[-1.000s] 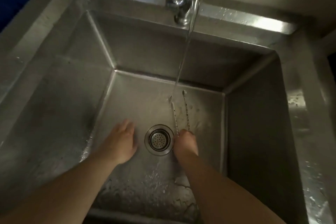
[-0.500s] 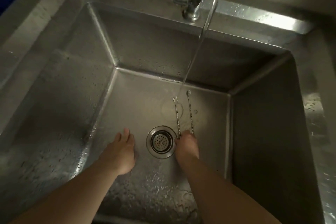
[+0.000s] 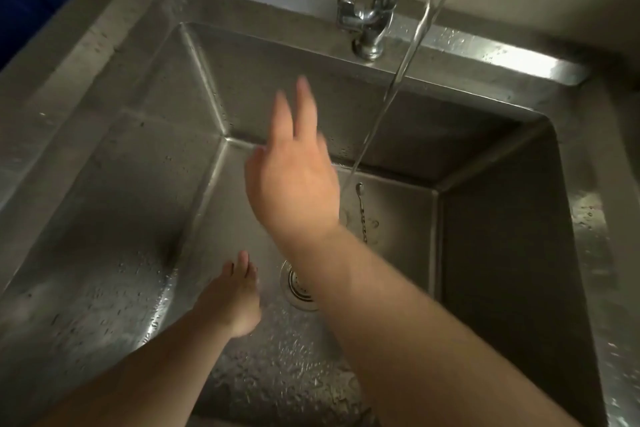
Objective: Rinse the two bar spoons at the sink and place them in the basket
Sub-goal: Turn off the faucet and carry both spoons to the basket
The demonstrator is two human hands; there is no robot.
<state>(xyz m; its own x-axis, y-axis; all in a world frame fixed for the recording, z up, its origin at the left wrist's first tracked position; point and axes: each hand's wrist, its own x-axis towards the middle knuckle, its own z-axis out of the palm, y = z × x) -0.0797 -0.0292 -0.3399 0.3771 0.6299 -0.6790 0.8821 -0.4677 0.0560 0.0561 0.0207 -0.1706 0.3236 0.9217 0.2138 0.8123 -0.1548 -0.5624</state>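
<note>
One bar spoon (image 3: 362, 215) with a twisted stem lies on the floor of the steel sink (image 3: 145, 163), right of where the water stream (image 3: 391, 94) lands. My raised right wrist hides the second spoon. My right hand (image 3: 294, 177) is up over the basin, blurred, fingers spread and pointing at the back wall, holding nothing. Lower down, my left hand (image 3: 232, 298) lies flat and empty over the wet sink floor, left of the drain (image 3: 298, 288). No basket is in view.
The chrome faucet (image 3: 374, 21) stands on the back rim with its lever on the left, and water is running. The sink walls are deep and wet. A steel ledge runs along the left and right sides.
My right hand has let go of the two spoon stems near the drain and risen up and back, fingers now spread. The left hand stays by the drain.
</note>
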